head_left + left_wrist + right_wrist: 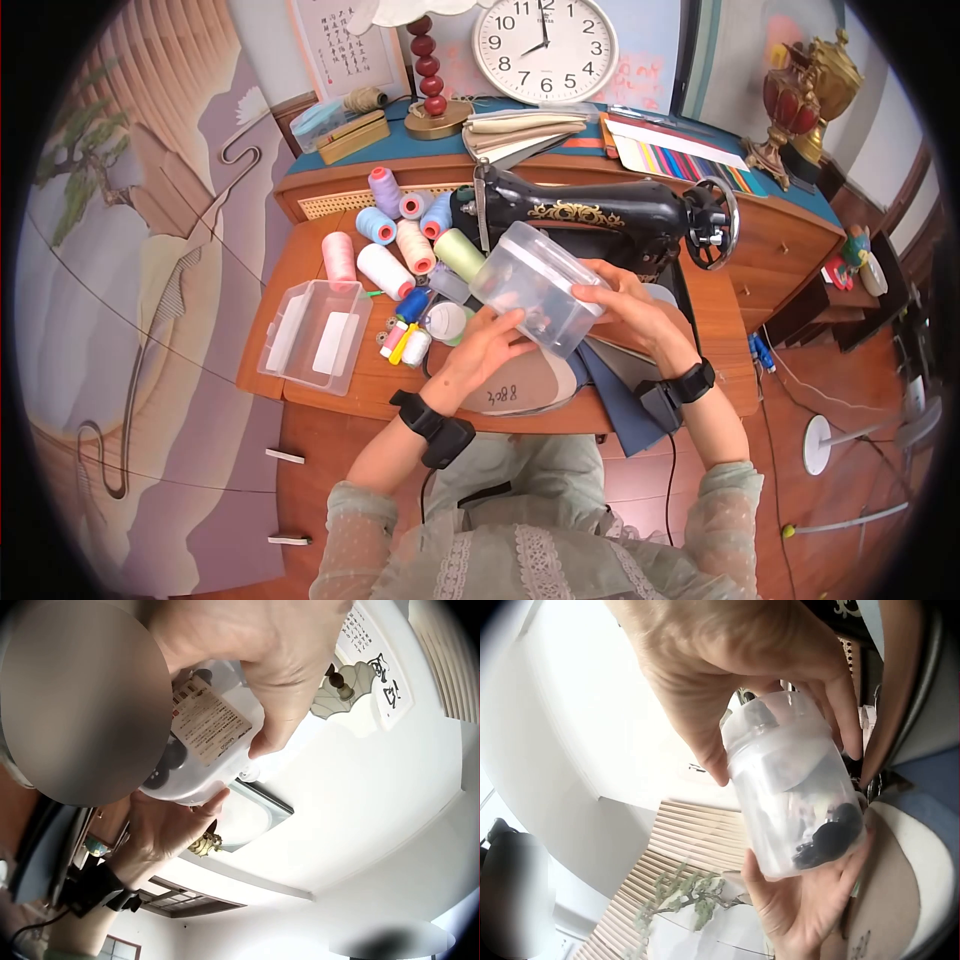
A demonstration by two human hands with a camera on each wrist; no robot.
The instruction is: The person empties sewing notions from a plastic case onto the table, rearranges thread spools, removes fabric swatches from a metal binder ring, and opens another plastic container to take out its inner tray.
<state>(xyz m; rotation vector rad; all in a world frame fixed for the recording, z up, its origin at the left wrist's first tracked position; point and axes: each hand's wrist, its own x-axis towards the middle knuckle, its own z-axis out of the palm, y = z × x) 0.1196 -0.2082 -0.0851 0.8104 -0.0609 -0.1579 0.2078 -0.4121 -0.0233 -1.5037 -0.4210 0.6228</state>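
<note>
Clear plastic box (535, 285), dark buttons inside, held tilted before the sewing machine (600, 222), left hand (480, 350) and right hand (630, 312) both gripping it; inspection step, next likely needing steady support to open it.

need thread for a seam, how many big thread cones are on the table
7, clustered left of the sewing machine: purple, two blue, three pink or cream, pale green. More may be hidden behind the clear box.

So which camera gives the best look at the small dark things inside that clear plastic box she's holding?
The right wrist view: the small dark round pieces lie plainly against the wall of the clear plastic box. The left wrist view shows a few beside a label on the bottom. In the head view they are only a faint smudge.
</note>
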